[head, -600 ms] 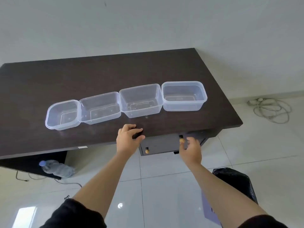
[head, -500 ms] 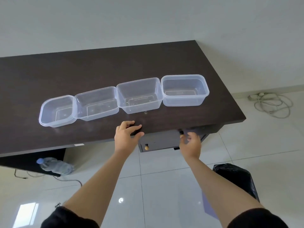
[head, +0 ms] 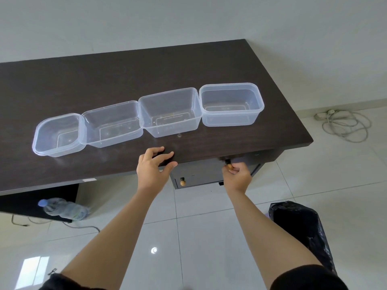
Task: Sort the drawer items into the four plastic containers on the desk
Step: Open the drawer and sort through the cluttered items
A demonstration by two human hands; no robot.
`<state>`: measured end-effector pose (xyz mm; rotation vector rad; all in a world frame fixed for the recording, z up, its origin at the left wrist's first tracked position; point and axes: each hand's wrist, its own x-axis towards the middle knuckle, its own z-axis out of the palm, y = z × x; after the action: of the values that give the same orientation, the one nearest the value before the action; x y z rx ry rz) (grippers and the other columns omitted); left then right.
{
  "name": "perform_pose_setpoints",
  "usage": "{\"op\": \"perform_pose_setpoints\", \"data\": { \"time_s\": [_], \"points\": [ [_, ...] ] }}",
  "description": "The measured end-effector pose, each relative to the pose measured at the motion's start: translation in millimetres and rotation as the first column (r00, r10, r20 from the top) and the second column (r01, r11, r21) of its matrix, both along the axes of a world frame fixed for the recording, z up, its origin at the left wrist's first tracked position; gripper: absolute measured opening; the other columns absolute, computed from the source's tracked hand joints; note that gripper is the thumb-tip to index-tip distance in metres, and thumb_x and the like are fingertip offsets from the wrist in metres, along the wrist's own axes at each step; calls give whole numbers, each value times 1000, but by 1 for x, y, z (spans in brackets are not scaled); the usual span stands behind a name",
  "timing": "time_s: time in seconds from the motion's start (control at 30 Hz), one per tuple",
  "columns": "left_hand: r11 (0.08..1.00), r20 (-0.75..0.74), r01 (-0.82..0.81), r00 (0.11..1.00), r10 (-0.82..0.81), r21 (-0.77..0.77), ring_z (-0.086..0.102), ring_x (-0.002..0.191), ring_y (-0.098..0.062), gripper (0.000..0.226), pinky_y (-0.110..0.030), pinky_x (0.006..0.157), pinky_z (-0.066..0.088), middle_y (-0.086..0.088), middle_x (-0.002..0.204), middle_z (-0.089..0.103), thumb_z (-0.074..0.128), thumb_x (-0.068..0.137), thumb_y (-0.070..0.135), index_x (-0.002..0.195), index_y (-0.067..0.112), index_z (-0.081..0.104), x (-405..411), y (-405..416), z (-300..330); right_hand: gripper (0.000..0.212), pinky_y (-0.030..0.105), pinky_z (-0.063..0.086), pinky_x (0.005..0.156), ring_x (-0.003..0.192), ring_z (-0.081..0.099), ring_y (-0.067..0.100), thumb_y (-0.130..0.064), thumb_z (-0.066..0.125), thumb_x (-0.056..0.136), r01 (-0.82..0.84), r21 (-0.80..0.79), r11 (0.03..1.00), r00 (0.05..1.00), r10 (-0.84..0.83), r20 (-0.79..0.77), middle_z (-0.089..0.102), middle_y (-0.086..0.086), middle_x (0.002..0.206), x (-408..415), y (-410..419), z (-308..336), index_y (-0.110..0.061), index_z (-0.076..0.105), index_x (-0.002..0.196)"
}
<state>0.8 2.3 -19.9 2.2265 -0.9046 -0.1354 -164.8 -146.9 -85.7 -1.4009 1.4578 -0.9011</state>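
Observation:
Several clear plastic containers stand in a row on the dark desk (head: 125, 70): the leftmost (head: 57, 135), the second (head: 112, 124), the third (head: 170, 111) and the rightmost (head: 231, 104); all look empty. Under the desk's front edge is a dark drawer (head: 199, 174) with a wooden knob (head: 182, 182) on its left. My left hand (head: 155, 168) rests on the desk edge, fingers spread over it. My right hand (head: 237, 176) pinches a second wooden knob (head: 229, 166) on the drawer's right. The drawer's contents are hidden.
A water bottle (head: 62, 210) lies on the tiled floor under the desk at left, near a cable. A black bin bag (head: 303, 231) stands on the floor at right, beside my right arm. A coiled white cord (head: 343, 124) lies by the wall.
My right hand has closed its fingers on the drawer's right knob. My left hand stays on the desk edge. The view has shifted a little.

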Motion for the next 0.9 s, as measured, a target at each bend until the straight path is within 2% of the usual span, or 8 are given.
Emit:
{"op": "perform_pose_setpoints", "data": {
  "time_s": [0.27,0.4,0.5,0.6,0.63,0.7,0.8,0.9],
  "points": [
    [1000,-2,-12,1000,12,3,44,112,-16,30,-25,97,29,8,124,55,72,82,30,112,27,71,-3,0,0,13,20,40,60,67,58,21,-1,74,72,45,63,997,999,-45,-2,60,6,68,-12,11,6,-2,63,79],
    [1000,-21,-8,1000,8,-19,43,112,-17,28,-30,100,34,5,124,55,72,83,27,111,22,71,-6,2,0,14,8,37,51,62,53,17,-1,74,72,27,85,996,999,-25,-22,55,-3,61,-24,19,14,-4,61,77],
    [999,0,5,1000,-5,-53,43,108,-18,23,-28,93,35,3,115,56,73,81,23,104,18,71,-17,9,0,15,12,36,52,59,52,16,-1,74,72,23,99,995,999,-20,-32,53,-8,60,-26,20,19,-3,60,76],
    [998,48,25,999,-23,-55,42,95,-15,17,-29,82,40,5,100,52,74,80,18,96,14,70,-38,23,-8,15,13,35,52,64,53,20,-2,75,72,20,92,996,998,-15,-58,55,-1,62,-26,21,21,0,62,79],
    [999,31,24,999,-23,-41,42,94,-14,18,-32,81,44,5,98,51,73,81,18,98,13,70,-46,26,-12,15,12,34,52,64,53,20,-2,75,72,19,88,996,998,-13,-68,57,2,65,-26,21,21,1,62,80],
    [1000,-53,8,999,-8,0,44,99,-12,26,-33,87,47,3,105,54,69,85,20,111,15,67,-56,31,-18,16,12,34,52,65,53,20,-3,76,73,23,85,996,997,-16,-78,60,6,70,-26,21,21,2,63,81],
    [999,-258,-41,965,40,4,43,116,-6,41,-21,98,37,7,127,50,63,90,22,130,19,56,-60,30,-20,16,14,36,53,66,55,21,-3,76,72,28,87,996,997,-21,-75,61,7,71,-26,21,20,2,64,82],
    [995,-384,-99,920,82,-25,51,118,-10,39,-26,101,41,7,130,53,61,91,21,130,21,55,-60,23,-22,16,12,35,54,66,54,20,-3,76,71,31,89,996,997,-24,-73,61,6,71,-27,20,19,2,65,82]
  ]
}}
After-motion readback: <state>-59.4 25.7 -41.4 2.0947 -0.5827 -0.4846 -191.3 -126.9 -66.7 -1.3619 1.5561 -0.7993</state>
